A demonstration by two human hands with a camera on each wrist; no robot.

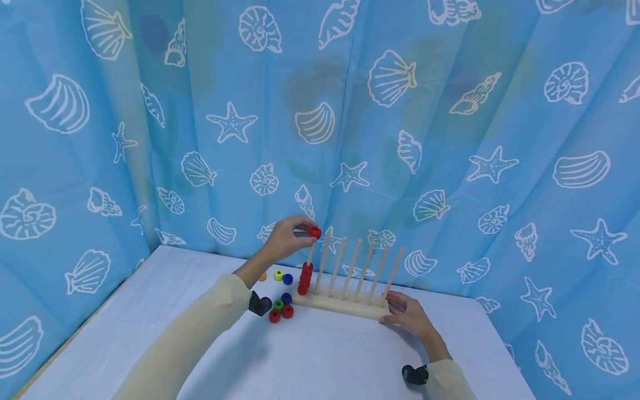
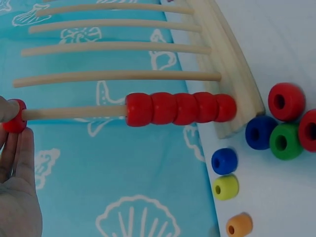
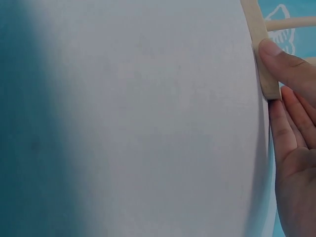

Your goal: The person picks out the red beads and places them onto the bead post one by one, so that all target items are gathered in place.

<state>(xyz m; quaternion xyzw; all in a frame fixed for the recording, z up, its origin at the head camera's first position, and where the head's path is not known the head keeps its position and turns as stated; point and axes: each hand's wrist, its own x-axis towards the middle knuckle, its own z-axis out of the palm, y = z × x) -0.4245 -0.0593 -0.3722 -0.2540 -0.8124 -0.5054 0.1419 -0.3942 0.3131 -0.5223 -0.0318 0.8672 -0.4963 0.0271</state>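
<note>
My left hand (image 1: 286,238) pinches a red bead (image 1: 315,232) at the top of the leftmost peg (image 2: 74,112). In the left wrist view the peg's tip meets that bead. Lower on the same peg, a stack of several red beads (image 1: 305,279) sits against the wooden base (image 1: 340,304). The other upright pegs (image 1: 354,266) carry no beads. At the base's right end, my right hand (image 1: 407,315) holds the wood between thumb (image 3: 281,61) and fingers.
Loose beads lie left of the base: two red (image 1: 274,316), a green (image 1: 278,304), two blue (image 1: 287,279), a yellow (image 1: 278,275) and an orange (image 1: 262,276). A blue shell-print curtain (image 1: 320,122) hangs behind the white table (image 1: 310,361).
</note>
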